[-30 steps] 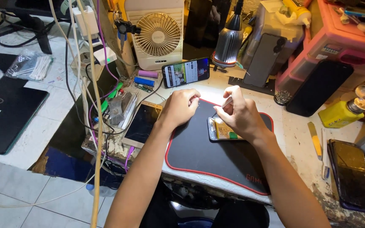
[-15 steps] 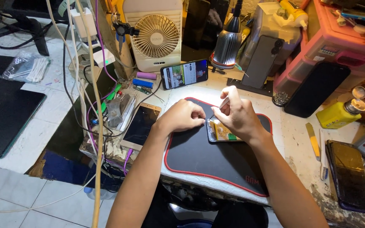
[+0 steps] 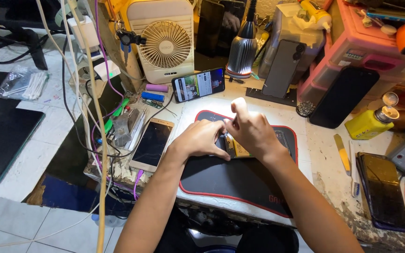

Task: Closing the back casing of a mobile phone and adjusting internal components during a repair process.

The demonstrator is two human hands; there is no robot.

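Both hands meet over an opened phone (image 3: 238,146) that lies on the black mat (image 3: 240,180), near its far edge. The left hand (image 3: 201,139) rests knuckles-up at the phone's left end, fingers curled down and pressing it to the mat. The right hand (image 3: 253,131) covers the phone's middle and right part, fingers bent together onto it, thumb raised toward the lamp; whether it pinches a tool or a part, I cannot tell — the fingertips are hidden. Only a strip of the phone shows between the hands, yellow and dark inside.

The mat has a red border and sits on a worn white bench (image 3: 326,154). Left of the mat lies a gold phone (image 3: 152,144), screen up and dark, just beside a clutter of tools and cables. Behind the mat a lit phone (image 3: 198,85) stands propped on its long side, and behind that a cream fan (image 3: 166,44). A silver lamp (image 3: 242,54) stands right of the fan, shining down on the mat's far edge. To the right — well apart from the hands — are a yellow bottle (image 3: 370,123), a dark phone (image 3: 383,189) lying flat, and pink drawers (image 3: 366,58) with a black phone (image 3: 344,96) leaning on them.
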